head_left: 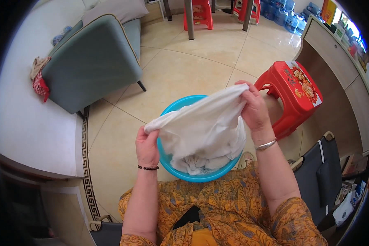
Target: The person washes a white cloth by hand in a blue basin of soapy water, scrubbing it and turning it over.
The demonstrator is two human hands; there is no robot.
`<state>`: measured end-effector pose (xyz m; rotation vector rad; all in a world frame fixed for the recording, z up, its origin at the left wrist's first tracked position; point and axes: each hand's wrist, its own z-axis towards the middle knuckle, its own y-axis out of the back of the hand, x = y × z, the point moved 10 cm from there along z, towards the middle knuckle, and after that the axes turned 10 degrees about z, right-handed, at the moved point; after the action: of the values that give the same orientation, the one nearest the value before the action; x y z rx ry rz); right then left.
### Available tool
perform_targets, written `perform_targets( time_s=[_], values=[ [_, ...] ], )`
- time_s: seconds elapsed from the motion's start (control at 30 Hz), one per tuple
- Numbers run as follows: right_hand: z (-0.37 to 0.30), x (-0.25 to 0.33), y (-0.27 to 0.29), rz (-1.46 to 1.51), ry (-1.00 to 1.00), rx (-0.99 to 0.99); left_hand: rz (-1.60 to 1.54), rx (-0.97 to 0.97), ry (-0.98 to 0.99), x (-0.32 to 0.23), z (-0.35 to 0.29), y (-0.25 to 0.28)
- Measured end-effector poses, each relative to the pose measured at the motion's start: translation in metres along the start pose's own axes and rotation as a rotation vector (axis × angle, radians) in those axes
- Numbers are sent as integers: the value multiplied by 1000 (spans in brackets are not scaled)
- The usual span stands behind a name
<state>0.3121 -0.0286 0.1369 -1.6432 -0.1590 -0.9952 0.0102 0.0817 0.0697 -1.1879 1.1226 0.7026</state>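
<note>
A white cloth [201, 127] is stretched between my two hands above a round blue basin [203, 178]. My left hand [146, 147] pinches its left corner beside the basin's rim. Higher up and farther away, my right hand [255, 106] grips the opposite corner. The lower part of the cloth hangs into the basin, where bunched wet fabric [197, 163] lies among some suds. What kind of garment or linen it is, I cannot tell. Most of the basin's inside is hidden behind the raised cloth.
A red plastic stool [289, 90] with a flowered top stands to the right of the basin. At the left is a grey-green sofa [96, 61]. A dark folding chair [317, 176] is at the lower right, a wooden desk [336, 61] behind it. Blue water bottles [289, 18] stand far right.
</note>
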Motion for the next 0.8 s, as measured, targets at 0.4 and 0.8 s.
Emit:
perform_targets(
  time_s=[0.4,0.8],
  values=[
    [-44,-55,-40,-1468,-79,781,105,-228,375,34,-6,35],
    [-38,-108,-39,-1462,-194,537,1336,117,-622,-18,-41,-72]
  ],
)
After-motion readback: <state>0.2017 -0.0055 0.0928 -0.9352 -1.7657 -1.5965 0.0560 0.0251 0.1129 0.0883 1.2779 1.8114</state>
